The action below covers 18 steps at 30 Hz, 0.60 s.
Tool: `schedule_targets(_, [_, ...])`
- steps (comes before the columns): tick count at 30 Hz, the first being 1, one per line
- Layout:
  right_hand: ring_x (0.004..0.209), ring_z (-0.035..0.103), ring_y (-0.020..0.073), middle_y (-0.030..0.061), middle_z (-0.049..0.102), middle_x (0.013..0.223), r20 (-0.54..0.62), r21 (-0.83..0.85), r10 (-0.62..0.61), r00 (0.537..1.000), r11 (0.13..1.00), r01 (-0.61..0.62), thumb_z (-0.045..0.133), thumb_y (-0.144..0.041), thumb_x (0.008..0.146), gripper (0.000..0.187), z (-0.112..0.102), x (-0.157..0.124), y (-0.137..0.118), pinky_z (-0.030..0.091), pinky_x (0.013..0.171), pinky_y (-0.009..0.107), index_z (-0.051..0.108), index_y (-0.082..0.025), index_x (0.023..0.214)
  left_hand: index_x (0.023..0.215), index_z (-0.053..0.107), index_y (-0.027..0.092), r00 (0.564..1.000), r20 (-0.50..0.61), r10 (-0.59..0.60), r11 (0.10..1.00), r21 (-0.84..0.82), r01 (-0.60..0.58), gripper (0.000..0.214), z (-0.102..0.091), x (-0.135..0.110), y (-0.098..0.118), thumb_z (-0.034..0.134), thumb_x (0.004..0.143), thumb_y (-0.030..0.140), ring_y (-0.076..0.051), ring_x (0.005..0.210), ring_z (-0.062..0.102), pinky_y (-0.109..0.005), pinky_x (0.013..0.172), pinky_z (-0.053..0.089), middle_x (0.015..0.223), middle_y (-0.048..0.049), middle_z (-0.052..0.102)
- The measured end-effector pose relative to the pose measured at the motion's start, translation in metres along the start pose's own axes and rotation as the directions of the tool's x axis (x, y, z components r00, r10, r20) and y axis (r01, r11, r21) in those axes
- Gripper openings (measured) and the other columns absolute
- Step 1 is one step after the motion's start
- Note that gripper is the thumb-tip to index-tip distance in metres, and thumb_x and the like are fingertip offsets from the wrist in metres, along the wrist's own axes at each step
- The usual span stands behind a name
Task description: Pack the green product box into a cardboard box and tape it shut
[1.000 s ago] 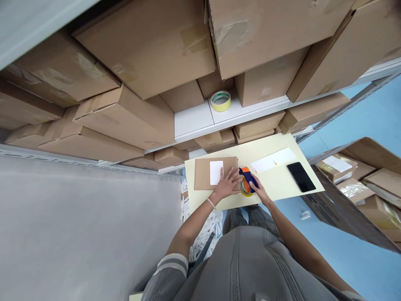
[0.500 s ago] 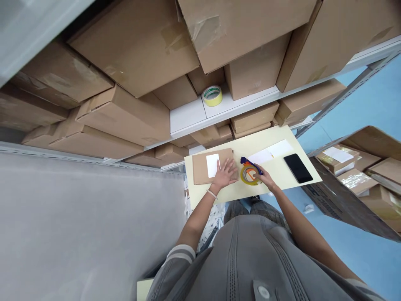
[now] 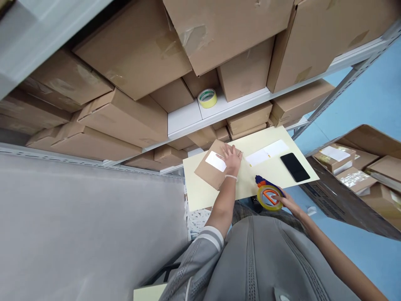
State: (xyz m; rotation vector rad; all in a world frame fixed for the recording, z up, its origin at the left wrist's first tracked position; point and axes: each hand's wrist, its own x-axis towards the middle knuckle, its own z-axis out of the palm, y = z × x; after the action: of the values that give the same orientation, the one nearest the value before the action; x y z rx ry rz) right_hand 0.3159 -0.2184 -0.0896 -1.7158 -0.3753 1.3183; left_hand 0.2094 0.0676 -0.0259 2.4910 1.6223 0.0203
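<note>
Here left hand (image 3: 232, 159) flat, fingers spread on kraft mailer (image 3: 209, 175); right hand (image 3: 290, 205) clamped on tape dispenser (image 3: 267, 196).

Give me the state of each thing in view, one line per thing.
Left hand: flat on the kraft parcel.
Right hand: fingers against the tape dispenser.
Kraft parcel: lying askew on the cream board, white label on top.
Tape dispenser: loaded with a tape roll, at the board's edge.
Phone: lying on the board, screen dark.
Spare tape roll: resting on a white shelf.
</note>
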Motion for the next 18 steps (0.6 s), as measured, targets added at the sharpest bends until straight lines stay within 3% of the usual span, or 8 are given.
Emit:
schedule_targets(2, [0.115, 0.061, 0.0363, 0.0057, 0.074, 0.114, 0.008, -0.04, -0.085, 0.996, 0.996, 0.085, 0.073, -0.021, 0.061, 0.053, 0.012, 0.011, -0.007, 0.05, 0.097, 0.043, 0.069, -0.027, 0.113, 0.156, 0.032, 0.026, 0.997, 0.001, -0.078, 0.997, 0.004, 0.078, 0.07, 0.003, 0.005, 0.01, 0.036, 0.095, 0.061, -0.043, 0.153, 0.004, -0.08, 0.109, 0.003, 0.167, -0.0106, 0.01])
schedule_targets(5, [0.117, 0.061, 0.033, 0.0019, 0.073, 0.117, 0.136, -0.067, -0.166, 0.977, 0.982, 0.176, 0.067, -0.019, 0.06, 0.059, 0.035, 0.032, -0.021, 0.044, 0.107, 0.045, 0.068, -0.026, 0.119, 0.156, 0.032, 0.025, 0.989, -0.027, -0.148, 0.989, 0.004, 0.148, 0.071, 0.007, 0.008, 0.017, 0.033, 0.095, 0.061, -0.043, 0.153, 0.005, -0.08, 0.109, 0.004, 0.168, -0.0115, 0.008])
schedule_targets(12, [0.109, 0.064, 0.0292, 0.0017, 0.075, 0.11, 0.156, -0.067, -0.15, 0.976, 0.985, 0.162, 0.06, -0.015, 0.057, 0.061, 0.082, 0.057, -0.043, 0.049, 0.101, 0.043, 0.069, -0.024, 0.117, 0.155, 0.032, 0.024, 0.943, -0.06, -0.328, 0.944, -0.057, 0.324, 0.07, 0.008, 0.017, 0.019, 0.033, 0.095, 0.06, -0.041, 0.153, 0.003, -0.081, 0.107, 0.004, 0.167, -0.012, 0.007])
schedule_targets(16, [0.111, 0.064, 0.0284, 0.0015, 0.074, 0.111, 0.116, -0.073, -0.154, 0.981, 0.984, 0.163, 0.06, -0.014, 0.058, 0.061, 0.092, 0.061, -0.048, 0.048, 0.103, 0.043, 0.069, -0.025, 0.117, 0.158, 0.022, 0.025, 0.878, 0.068, -0.473, 0.867, -0.14, 0.478, 0.077, -0.014, 0.031, 0.005, 0.031, 0.093, 0.066, -0.042, 0.153, 0.0, -0.082, 0.106, 0.011, 0.167, -0.012, 0.002])
schedule_targets(18, [0.112, 0.063, 0.028, 0.0012, 0.074, 0.112, 0.111, -0.061, -0.164, 0.98, 0.983, 0.171, 0.06, -0.015, 0.058, 0.061, 0.092, 0.064, -0.047, 0.048, 0.103, 0.043, 0.069, -0.025, 0.117, 0.16, 0.01, 0.025, 0.891, 0.174, -0.419, 0.872, -0.195, 0.449, 0.082, -0.029, 0.025, -0.013, 0.029, 0.093, 0.068, -0.04, 0.153, 0.004, -0.076, 0.109, 0.02, 0.167, -0.0126, 0.0])
